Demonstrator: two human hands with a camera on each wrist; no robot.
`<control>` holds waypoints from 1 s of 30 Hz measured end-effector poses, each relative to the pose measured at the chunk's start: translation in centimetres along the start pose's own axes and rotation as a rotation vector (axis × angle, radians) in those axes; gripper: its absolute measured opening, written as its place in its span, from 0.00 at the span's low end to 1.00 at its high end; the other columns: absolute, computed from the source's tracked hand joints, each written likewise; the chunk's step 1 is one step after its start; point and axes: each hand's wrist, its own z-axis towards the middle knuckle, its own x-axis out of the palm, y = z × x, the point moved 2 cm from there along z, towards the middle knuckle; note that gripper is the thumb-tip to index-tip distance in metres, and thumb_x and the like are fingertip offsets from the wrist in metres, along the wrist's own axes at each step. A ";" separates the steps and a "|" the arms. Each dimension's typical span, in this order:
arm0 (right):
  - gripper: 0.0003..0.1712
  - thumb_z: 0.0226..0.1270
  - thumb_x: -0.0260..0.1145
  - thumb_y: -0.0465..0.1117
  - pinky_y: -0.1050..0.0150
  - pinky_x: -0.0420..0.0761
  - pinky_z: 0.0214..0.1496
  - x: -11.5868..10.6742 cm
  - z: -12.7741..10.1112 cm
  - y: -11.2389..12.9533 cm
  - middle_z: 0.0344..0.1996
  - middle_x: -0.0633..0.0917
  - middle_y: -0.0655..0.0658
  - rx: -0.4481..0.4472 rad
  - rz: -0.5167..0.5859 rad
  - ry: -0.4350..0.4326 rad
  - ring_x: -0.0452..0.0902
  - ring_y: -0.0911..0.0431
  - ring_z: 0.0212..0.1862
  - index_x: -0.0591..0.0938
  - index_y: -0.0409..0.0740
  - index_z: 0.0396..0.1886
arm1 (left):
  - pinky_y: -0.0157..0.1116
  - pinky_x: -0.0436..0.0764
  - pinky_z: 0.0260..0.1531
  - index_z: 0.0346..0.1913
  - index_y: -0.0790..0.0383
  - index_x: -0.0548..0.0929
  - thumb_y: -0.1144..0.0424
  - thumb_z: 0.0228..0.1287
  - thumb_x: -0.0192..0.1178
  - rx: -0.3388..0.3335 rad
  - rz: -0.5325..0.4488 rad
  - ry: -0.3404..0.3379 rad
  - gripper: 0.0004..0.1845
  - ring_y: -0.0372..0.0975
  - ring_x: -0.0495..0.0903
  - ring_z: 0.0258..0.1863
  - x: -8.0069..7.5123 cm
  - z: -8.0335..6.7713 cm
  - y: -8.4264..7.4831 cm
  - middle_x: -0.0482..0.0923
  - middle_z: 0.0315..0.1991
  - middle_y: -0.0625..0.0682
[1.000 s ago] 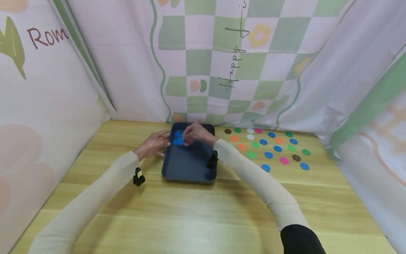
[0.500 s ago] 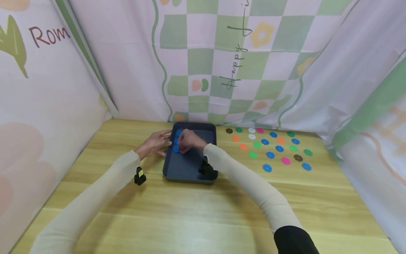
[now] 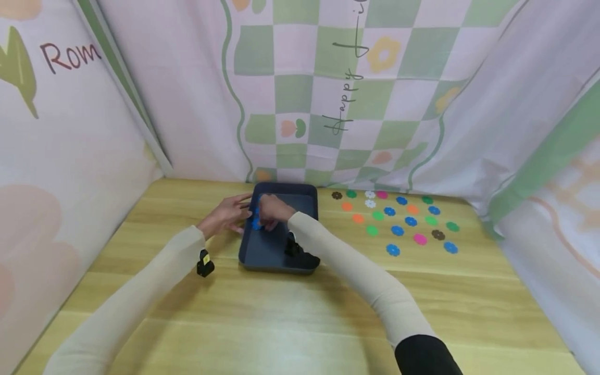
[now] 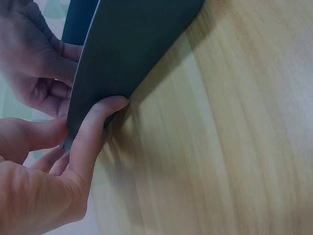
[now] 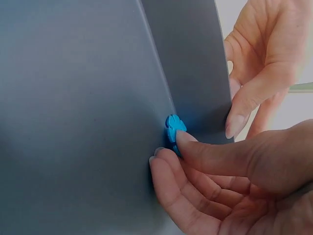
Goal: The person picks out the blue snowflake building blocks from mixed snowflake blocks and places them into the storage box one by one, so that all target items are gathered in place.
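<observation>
— Blue plastic, by the look of it: the right hand (image 5: 230, 181) pinches a small blue flower piece (image 5: 173, 128) between thumb and fingertips, right at the inner foot of the dark tray's (image 5: 88, 98) left wall.

— And the other hand?

— The left hand (image 4: 44, 161) pinches that same wall from outside, thumb over the rim and a finger along the outer face (the wrist view shows it plainly), so the tray (image 3: 276, 245) is steadied on the wooden table (image 3: 300, 312).

— How would the piece handle?

— Probably light and stiff, a thin flat disc with scalloped petals. Smooth plastic lying flat gives fingers little to catch, so it likely wants taking by the edge, thumb and fingertip on opposite petals, as the person has it. It seems sturdy enough; slipping is the likelier trouble than breaking.

— Anything else in the tray?

— More blue shows beneath the right hand (image 3: 272, 210) in the head view, though how many pieces cannot be told. To the right, well apart from the tray, loose flower pieces (image 3: 397, 230) in blue, green, orange, pink, brown and white lie spread on the table.
</observation>
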 end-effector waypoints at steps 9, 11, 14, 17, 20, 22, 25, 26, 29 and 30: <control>0.15 0.65 0.67 0.24 0.62 0.90 0.28 -0.3 0.0 -0.3 0.17 0.83 0.43 0.000 -0.006 -0.023 0.82 0.54 0.20 0.78 0.38 0.19 | 0.38 0.92 0.34 0.86 0.57 0.50 0.72 0.80 0.52 0.024 0.009 0.021 0.38 0.61 0.68 0.74 0.0 0.2 -0.3 0.52 0.83 0.66; 0.16 0.66 0.69 0.27 0.64 0.88 0.26 0.2 1.2 -1.3 0.16 0.82 0.45 0.014 -0.013 -0.026 0.81 0.55 0.19 0.78 0.39 0.19 | 0.39 0.92 0.35 0.86 0.56 0.50 0.72 0.80 0.52 0.019 0.014 0.019 0.38 0.61 0.69 0.74 0.2 0.3 -0.3 0.53 0.83 0.66; 0.16 0.68 0.71 0.30 0.65 0.88 0.25 0.4 1.1 -1.7 0.16 0.81 0.46 0.040 0.004 -0.029 0.82 0.56 0.19 0.79 0.40 0.20 | 0.42 0.92 0.39 0.86 0.56 0.51 0.72 0.80 0.52 0.012 0.021 0.022 0.38 0.61 0.68 0.74 0.4 0.5 -0.3 0.53 0.82 0.66; 0.16 0.69 0.71 0.31 0.63 0.89 0.27 0.4 1.1 -2.0 0.16 0.82 0.44 0.046 0.039 -0.037 0.84 0.54 0.20 0.79 0.39 0.20 | 0.45 0.92 0.43 0.86 0.56 0.50 0.72 0.80 0.52 0.010 0.021 0.025 0.38 0.60 0.67 0.75 0.6 0.6 -0.4 0.53 0.83 0.66; 0.17 0.68 0.69 0.30 0.62 0.89 0.27 0.4 1.3 -2.0 0.16 0.81 0.43 0.017 0.034 -0.030 0.83 0.53 0.20 0.78 0.39 0.18 | 0.47 0.92 0.45 0.86 0.57 0.50 0.72 0.80 0.51 0.004 0.017 0.020 0.37 0.60 0.66 0.76 0.6 0.4 -0.3 0.53 0.83 0.66; 0.19 0.67 0.68 0.32 0.63 0.85 0.22 0.9 3.3 -3.0 0.14 0.80 0.45 -0.030 -0.007 -0.037 0.81 0.54 0.18 0.76 0.42 0.15 | 0.47 0.91 0.46 0.85 0.57 0.51 0.72 0.80 0.51 -0.002 0.016 0.013 0.37 0.60 0.65 0.76 0.6 0.3 -0.2 0.53 0.83 0.66; 0.23 0.67 0.68 0.35 0.64 0.78 0.19 1.1 5.5 -3.8 0.11 0.76 0.49 -0.080 -0.103 -0.040 0.75 0.56 0.15 0.73 0.47 0.11 | 0.47 0.91 0.46 0.85 0.58 0.51 0.72 0.81 0.51 -0.004 0.026 0.005 0.36 0.61 0.65 0.76 0.5 0.0 -0.2 0.52 0.83 0.67; 0.25 0.66 0.69 0.36 0.65 0.76 0.18 1.1 5.8 -3.9 0.09 0.75 0.50 -0.104 -0.121 -0.049 0.74 0.57 0.14 0.72 0.49 0.10 | 0.47 0.91 0.46 0.85 0.59 0.51 0.71 0.81 0.51 -0.004 0.029 0.002 0.36 0.61 0.65 0.76 0.4 0.0 -0.2 0.52 0.83 0.67; 0.26 0.71 0.69 0.39 0.65 0.79 0.22 -0.2 3.2 -2.0 0.11 0.74 0.50 -0.107 -0.133 -0.033 0.75 0.56 0.16 0.73 0.47 0.11 | 0.48 0.91 0.47 0.85 0.60 0.52 0.70 0.81 0.50 -0.010 0.033 -0.006 0.35 0.61 0.64 0.77 0.2 -0.2 -0.1 0.52 0.82 0.67; 0.25 0.72 0.69 0.39 0.65 0.80 0.23 -0.7 1.8 -1.2 0.11 0.74 0.50 -0.110 -0.117 -0.028 0.75 0.56 0.17 0.74 0.46 0.12 | 0.48 0.91 0.48 0.85 0.60 0.52 0.70 0.81 0.51 -0.015 0.032 -0.009 0.35 0.60 0.64 0.77 0.1 -0.2 0.0 0.52 0.82 0.67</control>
